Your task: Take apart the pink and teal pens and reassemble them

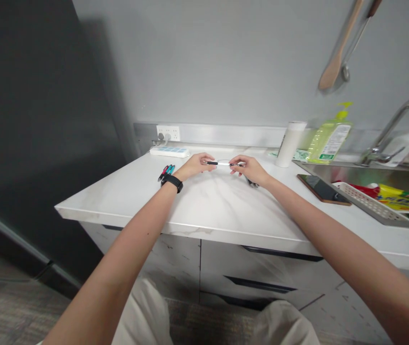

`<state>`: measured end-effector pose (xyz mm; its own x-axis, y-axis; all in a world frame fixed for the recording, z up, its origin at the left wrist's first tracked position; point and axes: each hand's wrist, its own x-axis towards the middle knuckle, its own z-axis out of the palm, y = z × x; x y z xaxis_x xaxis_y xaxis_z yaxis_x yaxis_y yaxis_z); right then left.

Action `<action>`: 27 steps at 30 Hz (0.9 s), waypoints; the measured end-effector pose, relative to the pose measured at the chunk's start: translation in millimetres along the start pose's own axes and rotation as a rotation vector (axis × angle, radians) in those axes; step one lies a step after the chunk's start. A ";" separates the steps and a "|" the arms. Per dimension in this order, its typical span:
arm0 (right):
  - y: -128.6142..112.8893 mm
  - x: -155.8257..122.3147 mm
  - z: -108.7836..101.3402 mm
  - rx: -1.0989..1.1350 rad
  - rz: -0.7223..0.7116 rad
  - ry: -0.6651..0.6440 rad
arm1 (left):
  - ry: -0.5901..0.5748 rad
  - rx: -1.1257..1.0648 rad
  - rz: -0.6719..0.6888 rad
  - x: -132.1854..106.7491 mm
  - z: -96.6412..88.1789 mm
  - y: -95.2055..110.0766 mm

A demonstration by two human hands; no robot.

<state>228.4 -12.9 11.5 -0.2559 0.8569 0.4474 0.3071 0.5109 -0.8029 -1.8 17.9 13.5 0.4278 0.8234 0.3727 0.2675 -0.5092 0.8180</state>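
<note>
A slim pen [223,164] with a black grip and a white barrel lies level between my hands, above the white countertop [204,206]. My left hand [196,165] pinches its black end. The dark end on the other side is in the fingers of my right hand [248,168]. Whether the pen is one piece or parted inside the right fingers, I cannot tell. Beside my left wrist, which wears a black band, lie several pens [166,171] in pink, black and teal. Small dark objects [252,183] lie partly hidden below my right wrist.
A power strip [169,152] sits at the back left below a wall socket [168,132]. To the right stand a white bottle [290,144] and a green soap pump bottle [329,138]. A phone [323,189] lies by the sink [402,220]. A dark cabinet [42,120] rises at left.
</note>
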 end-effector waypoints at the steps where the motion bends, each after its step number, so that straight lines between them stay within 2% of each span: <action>1: -0.1 0.0 -0.1 -0.003 0.006 -0.002 | -0.001 -0.016 0.027 -0.8 0.4 1.1; 4: -1.4 0.2 -0.2 -0.009 0.011 -0.007 | -0.021 -0.062 0.037 -1.4 0.0 4.0; 12: -1.4 -0.3 0.0 -0.038 0.005 -0.024 | -0.079 -0.078 -0.088 0.6 0.9 2.6; 18: 1.1 0.1 -0.3 -0.061 0.000 -0.051 | -0.040 -0.062 0.048 -3.0 1.4 5.7; 24: 2.2 0.5 0.1 -0.055 -0.004 -0.074 | -0.092 -0.108 -0.075 -4.5 2.4 8.6; 27: 2.0 -0.2 -0.6 -0.061 0.015 -0.090 | -0.105 -0.113 -0.024 -5.4 3.5 7.4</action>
<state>229.6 -12.0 10.0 -0.3313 0.8563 0.3963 0.3657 0.5037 -0.7826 0.8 8.8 16.0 0.5118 0.8015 0.3092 0.1828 -0.4533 0.8724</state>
